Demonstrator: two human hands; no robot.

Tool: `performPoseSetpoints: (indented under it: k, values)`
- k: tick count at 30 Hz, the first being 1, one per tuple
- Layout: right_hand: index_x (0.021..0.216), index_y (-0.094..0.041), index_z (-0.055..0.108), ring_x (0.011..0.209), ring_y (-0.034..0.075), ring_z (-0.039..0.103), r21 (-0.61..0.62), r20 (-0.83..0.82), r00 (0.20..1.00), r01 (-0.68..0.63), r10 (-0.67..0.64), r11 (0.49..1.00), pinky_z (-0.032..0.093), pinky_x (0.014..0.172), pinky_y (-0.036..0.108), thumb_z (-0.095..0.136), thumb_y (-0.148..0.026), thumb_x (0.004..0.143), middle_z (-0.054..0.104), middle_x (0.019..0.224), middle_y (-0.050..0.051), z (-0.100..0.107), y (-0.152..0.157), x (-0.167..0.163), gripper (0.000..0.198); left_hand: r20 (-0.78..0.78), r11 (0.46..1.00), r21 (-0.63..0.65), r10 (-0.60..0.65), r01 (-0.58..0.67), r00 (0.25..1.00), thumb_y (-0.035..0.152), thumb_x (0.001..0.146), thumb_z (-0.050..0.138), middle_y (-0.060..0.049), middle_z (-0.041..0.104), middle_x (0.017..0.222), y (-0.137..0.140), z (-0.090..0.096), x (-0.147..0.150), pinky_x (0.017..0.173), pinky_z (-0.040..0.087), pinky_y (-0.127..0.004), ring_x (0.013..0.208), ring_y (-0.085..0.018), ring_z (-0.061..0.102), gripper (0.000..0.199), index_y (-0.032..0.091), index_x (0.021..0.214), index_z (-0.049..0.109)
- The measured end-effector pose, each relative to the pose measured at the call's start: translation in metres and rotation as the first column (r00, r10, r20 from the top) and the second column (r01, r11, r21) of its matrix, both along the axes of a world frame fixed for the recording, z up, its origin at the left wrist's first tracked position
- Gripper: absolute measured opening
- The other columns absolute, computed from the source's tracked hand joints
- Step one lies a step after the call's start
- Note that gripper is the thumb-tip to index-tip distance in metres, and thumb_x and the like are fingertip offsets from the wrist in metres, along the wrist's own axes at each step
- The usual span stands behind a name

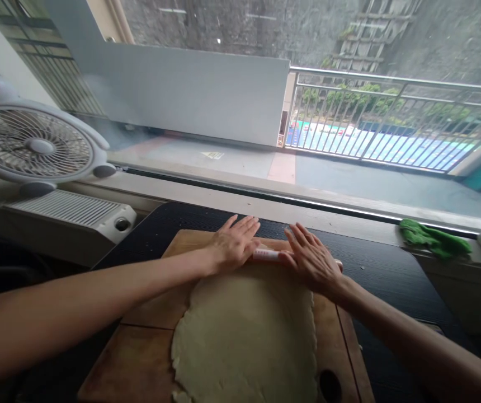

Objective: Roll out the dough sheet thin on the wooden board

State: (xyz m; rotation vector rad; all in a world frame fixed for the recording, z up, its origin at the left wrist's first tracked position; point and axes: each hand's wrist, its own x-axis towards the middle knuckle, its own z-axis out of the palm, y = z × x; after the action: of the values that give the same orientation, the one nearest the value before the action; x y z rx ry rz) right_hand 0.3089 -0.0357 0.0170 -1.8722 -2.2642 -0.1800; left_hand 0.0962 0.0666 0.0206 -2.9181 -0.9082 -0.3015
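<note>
A broad, flat sheet of pale dough (249,330) covers much of a wooden board (140,352); its edges are ragged. Across the far edge of the dough lies a rolling pin (268,255), its pale middle showing between my hands. On its left part rests my left hand (232,245), palm down with fingers stretched forward. My right hand (312,258) lies flat over the right part, fingers extended and thumb toward the middle. One end of the pin shows just past my right hand. Under my palms the pin is hidden.
The board stands on a black table (383,268) by a window sill. A white fan (39,145) is at the left, above a white slatted unit (72,210). On the sill at right lies a green cloth (433,239). Beyond the glass is a metal railing (375,123).
</note>
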Motion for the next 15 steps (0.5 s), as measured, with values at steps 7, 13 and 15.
performPoseSetpoints:
  k: [7, 13, 15]
  values:
    - [0.14, -0.01, 0.029, 0.137, 0.024, 0.017, -0.064, -0.004, 0.995, -0.104, 0.104, 0.993, 0.025, 0.109, 0.042, 0.029, -0.053, 0.091, 0.027, 0.147, 0.013, 0.0, -0.042, -0.008, 0.065, -0.002, 0.995, -0.048, -0.09, 0.09, 0.996, 0.037, 0.092, 0.031, -0.012, 0.041, 0.14, -0.037, 0.001, -0.025, 0.11, 0.021, -0.042, 0.132, -0.022, 0.032, 0.05, 0.012, 0.135, 0.039]
    - [0.139, -0.012, 0.031, 0.137, 0.025, 0.016, -0.022, -0.002, 0.992, -0.13, 0.13, 0.991, 0.023, 0.11, 0.043, 0.033, -0.049, 0.092, 0.027, 0.147, 0.011, -0.002, -0.042, -0.005, 0.06, 0.046, 0.997, -0.008, -0.072, 0.073, 0.996, 0.039, 0.091, 0.033, -0.012, 0.04, 0.141, -0.035, -0.006, -0.024, 0.111, 0.021, -0.043, 0.132, -0.024, 0.032, 0.053, 0.011, 0.135, 0.038]
    - [0.134, -0.012, 0.039, 0.136, 0.026, 0.019, -0.024, -0.01, 1.0, 0.013, -0.013, 1.0, 0.025, 0.108, 0.044, 0.029, -0.049, 0.093, 0.031, 0.145, 0.013, 0.002, 0.001, 0.0, 0.056, 0.041, 0.998, -0.039, 0.041, -0.04, 0.998, 0.04, 0.093, 0.027, -0.012, 0.044, 0.138, 0.002, -0.002, 0.003, 0.109, 0.023, -0.043, 0.13, -0.023, 0.035, 0.05, 0.012, 0.13, 0.045]
